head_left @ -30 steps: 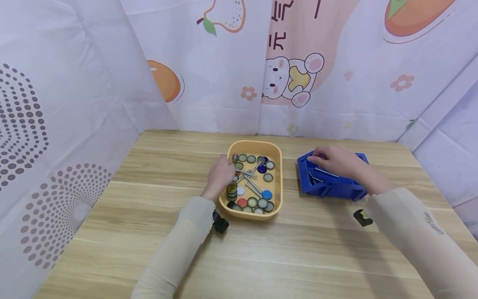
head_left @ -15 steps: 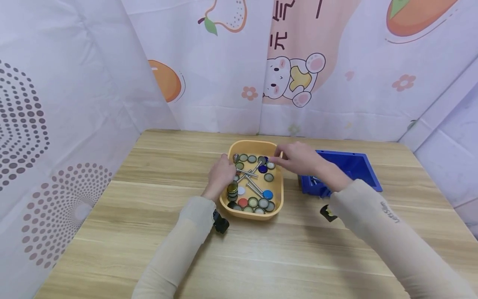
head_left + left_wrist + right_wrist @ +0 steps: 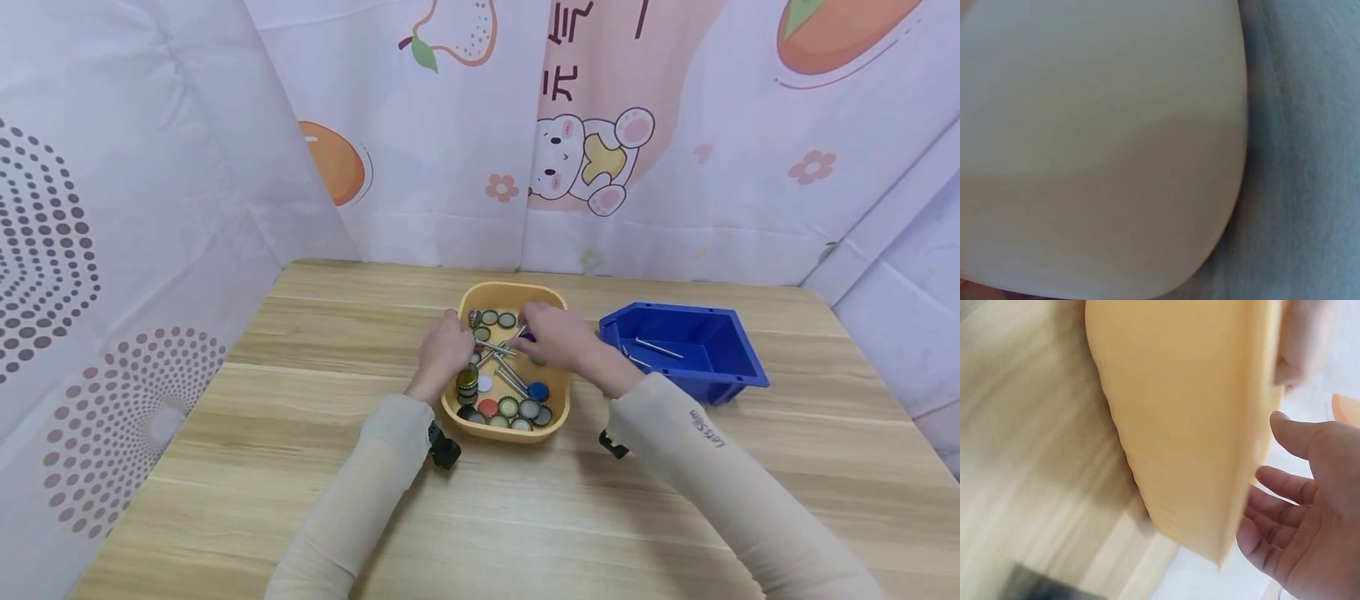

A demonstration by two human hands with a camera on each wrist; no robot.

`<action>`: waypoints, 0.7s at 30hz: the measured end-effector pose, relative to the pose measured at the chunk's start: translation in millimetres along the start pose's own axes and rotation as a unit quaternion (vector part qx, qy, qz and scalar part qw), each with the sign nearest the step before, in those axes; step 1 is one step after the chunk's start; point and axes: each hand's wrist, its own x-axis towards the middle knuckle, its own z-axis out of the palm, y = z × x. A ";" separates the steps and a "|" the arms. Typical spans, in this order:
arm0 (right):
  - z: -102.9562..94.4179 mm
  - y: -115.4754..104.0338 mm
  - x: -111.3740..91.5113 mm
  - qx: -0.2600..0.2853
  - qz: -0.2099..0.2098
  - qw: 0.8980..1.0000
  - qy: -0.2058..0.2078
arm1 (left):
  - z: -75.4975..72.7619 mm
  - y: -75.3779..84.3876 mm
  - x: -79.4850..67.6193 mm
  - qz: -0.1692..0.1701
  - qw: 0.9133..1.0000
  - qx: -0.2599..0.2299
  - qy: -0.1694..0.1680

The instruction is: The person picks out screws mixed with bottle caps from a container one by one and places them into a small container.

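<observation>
My left hand [image 3: 444, 346] grips the left rim of a yellow tray [image 3: 510, 435]. Above the right part of that tray hovers my right hand [image 3: 555, 336], fingers pointing down inside. In the right wrist view the right hand [image 3: 1316, 512] has thumb and fingers apart, with nothing between them, beside the tray's outer wall [image 3: 1172, 412]. Long silver screws [image 3: 510, 379] lie crossed mid-tray, among bottle caps [image 3: 528, 408] of several colours. A blurred pale surface, probably the tray's side [image 3: 1116, 156], fills most of the left wrist view.
To the right of the tray stands a blue bin [image 3: 701, 387] with a few screws [image 3: 660, 347] inside. Both containers rest on a wooden table [image 3: 510, 517]. A patterned curtain [image 3: 450, 233] hangs behind the table's far edge.
My right hand has moved left from over the blue bin to over the yellow tray, uncovering the bin. The left hand stays on the tray's rim.
</observation>
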 end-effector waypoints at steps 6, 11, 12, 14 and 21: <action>21.5 -10.6 8.8 0.009 0.021 1.000 -0.004 | 0.2 0.4 -0.7 -0.003 1.000 0.005 0.002; 36.6 -19.0 14.6 -0.025 -0.003 1.000 0.002 | -0.1 -0.5 0.8 -0.004 1.000 0.011 0.001; 38.8 -20.2 15.3 -0.033 -0.007 0.999 0.004 | -0.2 -0.6 0.9 -0.004 1.000 0.012 0.001; 43.0 -21.5 16.7 -0.043 -0.009 0.999 0.008 | -0.2 -0.5 0.8 -0.005 1.000 0.012 0.002; 52.1 -21.6 17.3 -0.058 -0.012 0.998 0.000 | 0.0 0.1 -0.2 -0.003 1.000 0.001 -0.001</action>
